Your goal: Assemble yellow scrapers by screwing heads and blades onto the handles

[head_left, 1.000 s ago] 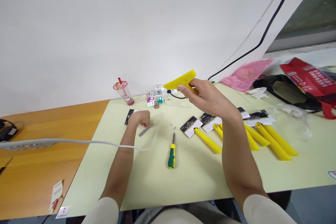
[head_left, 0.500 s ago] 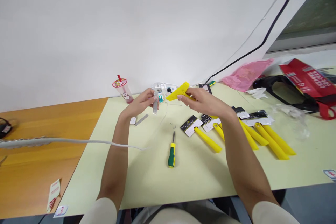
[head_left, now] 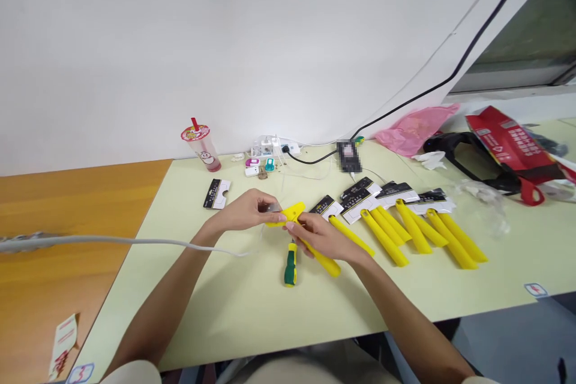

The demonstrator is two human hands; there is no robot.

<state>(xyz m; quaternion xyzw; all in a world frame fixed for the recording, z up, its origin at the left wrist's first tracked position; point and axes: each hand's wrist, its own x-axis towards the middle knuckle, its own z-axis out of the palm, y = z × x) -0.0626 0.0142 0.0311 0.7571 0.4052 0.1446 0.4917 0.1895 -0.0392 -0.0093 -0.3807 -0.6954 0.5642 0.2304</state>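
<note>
In front of me my right hand [head_left: 323,235] is closed around the handle of a yellow scraper [head_left: 294,212], whose wide head points up and to the left. My left hand [head_left: 251,209] pinches a flat grey metal strip [head_left: 272,207], and its thumb lies against the left end of the scraper head. Whether the strip sits in the head, I cannot tell. Just below the hands a green and yellow screwdriver [head_left: 290,267] lies on the table, its tip partly covered by them. To the left lies a black and white card [head_left: 216,194].
Several yellow scrapers [head_left: 389,237] with black and white cards lie to the right. A drink cup [head_left: 204,153] stands at the back left, near a power strip [head_left: 270,147]. A white cable [head_left: 171,243] crosses the view from the left. A red bag [head_left: 508,141] lies at the far right.
Both hands have come lower and closer together. The scraper head and the metal strip, held apart before, now meet at the left hand. The scraper handle has swung toward the lower right.
</note>
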